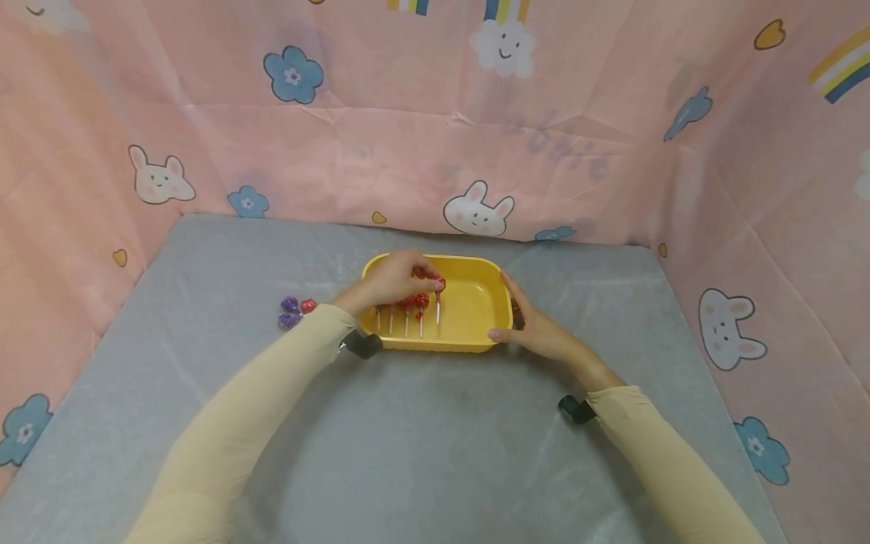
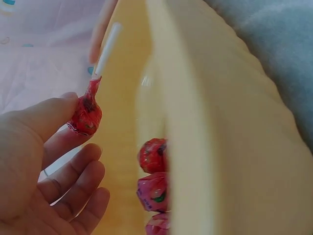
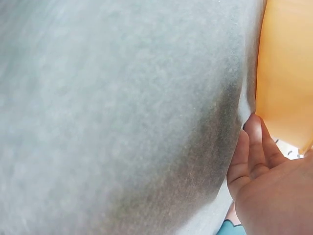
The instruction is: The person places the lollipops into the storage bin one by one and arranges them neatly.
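Note:
My left hand (image 1: 394,279) reaches over the left part of a yellow plastic tray (image 1: 476,302). Thumb and index finger pinch the red wrapped head of a lollipop (image 2: 87,115), and its white stick points away from the palm. Below that hand, several lollipops (image 1: 422,301) with red and pinkish wrappers lie side by side in the tray, sticks toward the near wall; some heads are hidden by the hand. At the tray's right end, my right hand (image 1: 540,329) grips it, thumb at the near corner and a finger along the far one.
Left of the tray, purple-wrapped lollipops (image 1: 289,304) and a red one (image 1: 309,305) lie on the grey cloth (image 1: 435,438), partly behind the left forearm. A pink printed curtain (image 1: 381,151) encloses the table at the back and sides.

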Motion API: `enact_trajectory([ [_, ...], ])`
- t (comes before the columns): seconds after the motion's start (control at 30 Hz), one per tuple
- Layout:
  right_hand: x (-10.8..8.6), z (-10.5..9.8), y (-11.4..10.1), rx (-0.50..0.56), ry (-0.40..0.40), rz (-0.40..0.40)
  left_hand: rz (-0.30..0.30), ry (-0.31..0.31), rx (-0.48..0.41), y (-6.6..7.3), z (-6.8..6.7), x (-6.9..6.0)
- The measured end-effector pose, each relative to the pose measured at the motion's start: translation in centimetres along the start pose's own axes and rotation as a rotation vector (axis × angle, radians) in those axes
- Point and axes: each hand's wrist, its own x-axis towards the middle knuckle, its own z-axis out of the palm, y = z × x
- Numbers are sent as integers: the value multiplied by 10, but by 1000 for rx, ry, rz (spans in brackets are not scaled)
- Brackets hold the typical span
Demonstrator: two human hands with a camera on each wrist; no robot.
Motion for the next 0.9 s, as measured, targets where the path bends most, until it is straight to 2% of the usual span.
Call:
enact_trajectory([
  [0.2, 0, 0, -1, -2, 2, 2, -38, -44, -76, -1, 6, -1],
  [0.37, 0, 0, -1, -16, 2, 8, -38, -62, -102, -5, 10, -1],
  [0.67, 1, -1, 3, -8, 1, -26, -35, -57, -30, -10, 15, 3],
  [0.9, 1, 0, 3, 14, -3, -22, -31, -68, -3, -12, 20, 4],
])
